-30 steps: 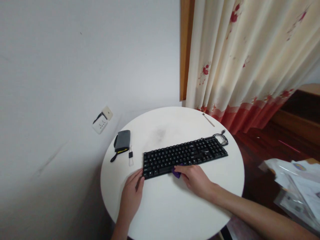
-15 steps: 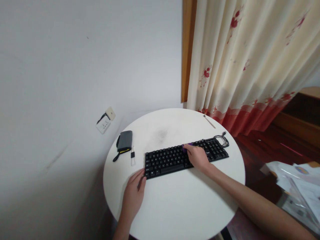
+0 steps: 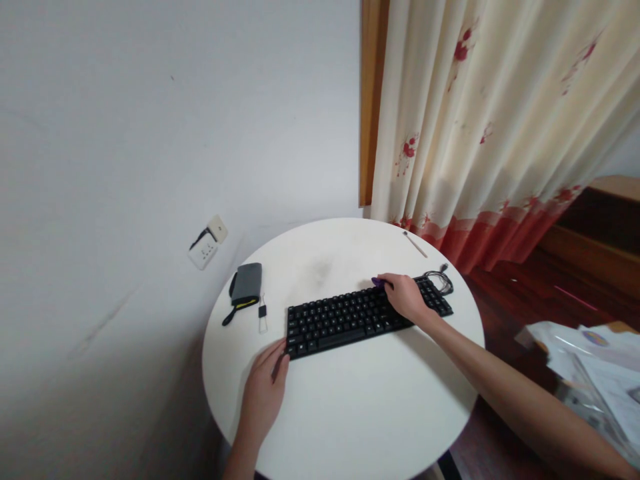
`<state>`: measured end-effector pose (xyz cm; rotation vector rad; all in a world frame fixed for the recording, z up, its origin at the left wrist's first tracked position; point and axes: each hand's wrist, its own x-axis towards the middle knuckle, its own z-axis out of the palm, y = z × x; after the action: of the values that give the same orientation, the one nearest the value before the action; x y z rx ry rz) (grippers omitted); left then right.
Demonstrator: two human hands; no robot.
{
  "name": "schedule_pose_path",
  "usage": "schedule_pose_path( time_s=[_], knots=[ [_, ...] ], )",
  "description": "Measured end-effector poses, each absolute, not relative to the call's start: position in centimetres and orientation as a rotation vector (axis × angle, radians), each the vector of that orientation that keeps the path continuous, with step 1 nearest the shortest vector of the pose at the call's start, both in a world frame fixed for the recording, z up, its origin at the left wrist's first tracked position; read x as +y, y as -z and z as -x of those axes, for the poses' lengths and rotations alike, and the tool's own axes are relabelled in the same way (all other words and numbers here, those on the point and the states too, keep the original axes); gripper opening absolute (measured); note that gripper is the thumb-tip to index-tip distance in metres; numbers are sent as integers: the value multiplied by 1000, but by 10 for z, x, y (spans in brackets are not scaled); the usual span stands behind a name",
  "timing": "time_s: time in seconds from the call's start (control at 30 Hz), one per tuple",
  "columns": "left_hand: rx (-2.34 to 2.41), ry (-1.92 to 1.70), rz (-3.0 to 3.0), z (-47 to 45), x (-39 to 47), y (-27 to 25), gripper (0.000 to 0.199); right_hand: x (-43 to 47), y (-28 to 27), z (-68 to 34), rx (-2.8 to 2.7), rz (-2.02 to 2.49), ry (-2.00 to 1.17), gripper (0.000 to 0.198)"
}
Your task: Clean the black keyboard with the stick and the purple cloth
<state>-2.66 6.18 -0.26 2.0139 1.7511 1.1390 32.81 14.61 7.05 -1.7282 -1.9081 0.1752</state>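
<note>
A black keyboard point(image 3: 330, 323) lies a little aslant on the round white table point(image 3: 345, 413). At its near left corner my left hand point(image 3: 264, 390) grips the end, thumb in front and fingers along the side. My right hand point(image 3: 406, 297) is over the right part of the keys, closed on a small purple object point(image 3: 379, 283); most of that object is hidden by the fingers, so its exact kind does not show. The keyboard's black cable point(image 3: 442, 283) is coiled behind its right end.
Left of the keyboard are a grey pouch point(image 3: 247, 283) with a wrist strap and a black binder clip point(image 3: 263, 311). A thin toothbrush point(image 3: 416, 245) lies near the far right edge. Behind stand a wall with a socket point(image 3: 203, 253) and a curtain point(image 3: 450, 147). Plastic-wrapped papers point(image 3: 595, 373) are at right.
My right hand has shifted a little right and toward the keyboard's far edge with the purple object. My left hand still holds the left end. The view has shifted slightly.
</note>
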Motion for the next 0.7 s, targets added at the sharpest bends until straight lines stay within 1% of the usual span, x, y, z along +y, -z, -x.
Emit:
schedule_pose_path(
  time_s=[0.1,0.23,0.33,0.4,0.5,0.57,0.63,0.7],
  knots=[
    [1737,-1129,-2020,27,62,3,35,134,-55,-320,-1988,1727,-146,39],
    [1741,-1103,-2037,28,62,4,35,82,-33,-297,-2132,1474,-169,45],
    [1750,-1104,-2044,29,63,5,36,53,-32,-289,-2200,1262,-281,46],
    [1748,-1106,-2053,30,64,6,36,54,-39,-294,-2174,1207,-344,47],
    [1748,-1103,-2065,30,64,6,36,83,-55,-315,-2075,1314,-270,46],
    [1754,-1104,-2067,29,64,6,36,110,-63,-330,-1977,1525,-149,42],
    [1760,-1107,-2063,29,63,5,36,133,-65,-341,-1931,1682,-74,38],
    [1767,-1105,-2053,28,62,4,37,143,-60,-344,-1962,1722,-50,37]
  ],
)
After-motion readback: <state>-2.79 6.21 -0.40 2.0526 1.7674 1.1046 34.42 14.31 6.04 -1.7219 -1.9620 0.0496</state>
